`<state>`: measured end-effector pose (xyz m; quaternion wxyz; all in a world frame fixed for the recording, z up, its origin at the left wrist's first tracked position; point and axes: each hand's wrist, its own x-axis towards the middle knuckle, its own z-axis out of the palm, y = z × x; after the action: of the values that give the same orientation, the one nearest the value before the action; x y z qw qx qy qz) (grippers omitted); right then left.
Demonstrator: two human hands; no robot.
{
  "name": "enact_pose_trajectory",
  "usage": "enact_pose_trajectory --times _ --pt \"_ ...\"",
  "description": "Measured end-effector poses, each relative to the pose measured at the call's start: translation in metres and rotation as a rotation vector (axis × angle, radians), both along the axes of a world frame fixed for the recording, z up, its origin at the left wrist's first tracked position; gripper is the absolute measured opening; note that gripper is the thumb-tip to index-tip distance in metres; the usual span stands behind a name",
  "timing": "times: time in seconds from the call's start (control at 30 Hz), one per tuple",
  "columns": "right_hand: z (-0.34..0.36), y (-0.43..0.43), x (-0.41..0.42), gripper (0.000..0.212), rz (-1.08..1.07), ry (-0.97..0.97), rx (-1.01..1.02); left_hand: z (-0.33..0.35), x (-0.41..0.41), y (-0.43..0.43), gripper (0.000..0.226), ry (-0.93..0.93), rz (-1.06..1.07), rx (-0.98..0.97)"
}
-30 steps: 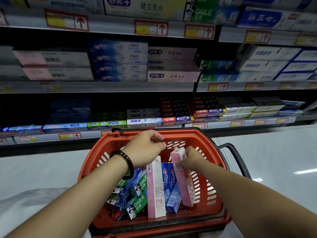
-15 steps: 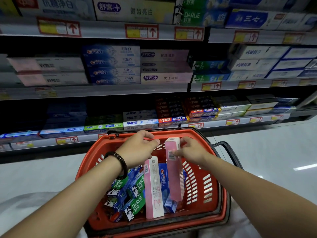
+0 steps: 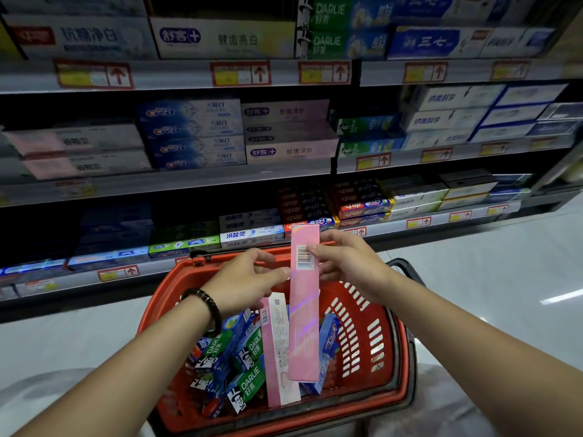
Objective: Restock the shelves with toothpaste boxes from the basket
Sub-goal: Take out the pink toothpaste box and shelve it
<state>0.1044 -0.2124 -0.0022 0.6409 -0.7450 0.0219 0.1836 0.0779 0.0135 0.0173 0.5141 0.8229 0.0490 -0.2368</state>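
A red plastic basket point(image 3: 375, 329) sits low in front of me with several toothpaste boxes inside. I hold a long pink toothpaste box point(image 3: 303, 310) upright above it. My right hand point(image 3: 347, 263) grips its upper part by the barcode. The fingertips of my left hand point(image 3: 246, 279) touch its left edge. A second pink box point(image 3: 277, 351) stands in the basket just left of it, beside green Darlie boxes point(image 3: 249, 361) and a blue box point(image 3: 328, 345).
Shelves point(image 3: 176, 181) of stacked toothpaste boxes fill the wall ahead, with price tags along their edges. A row of pink boxes point(image 3: 290, 134) lies on the middle shelf. Pale glossy floor point(image 3: 492, 272) stretches to the right.
The pink box has risen out of the basket, carried by my right hand. My left hand has moved over to touch its edge. The view has tilted up toward the shelves.
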Motion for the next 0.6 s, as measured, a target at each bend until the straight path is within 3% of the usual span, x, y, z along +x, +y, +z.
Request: enact_pose_trajectory --times 0.13,0.33,0.6 --pt "0.011 0.005 -0.004 0.030 0.013 0.007 0.082 -0.001 -0.003 -0.003 0.057 0.033 -0.044 -0.086" --pt "0.019 0.012 -0.010 0.024 0.028 -0.016 0.085 0.000 -0.003 -0.003 0.044 0.095 -0.069 -0.215" --pt "0.018 0.018 -0.010 0.025 -0.002 -0.047 0.153 0.002 0.003 -0.002 0.038 0.074 0.016 -0.325"
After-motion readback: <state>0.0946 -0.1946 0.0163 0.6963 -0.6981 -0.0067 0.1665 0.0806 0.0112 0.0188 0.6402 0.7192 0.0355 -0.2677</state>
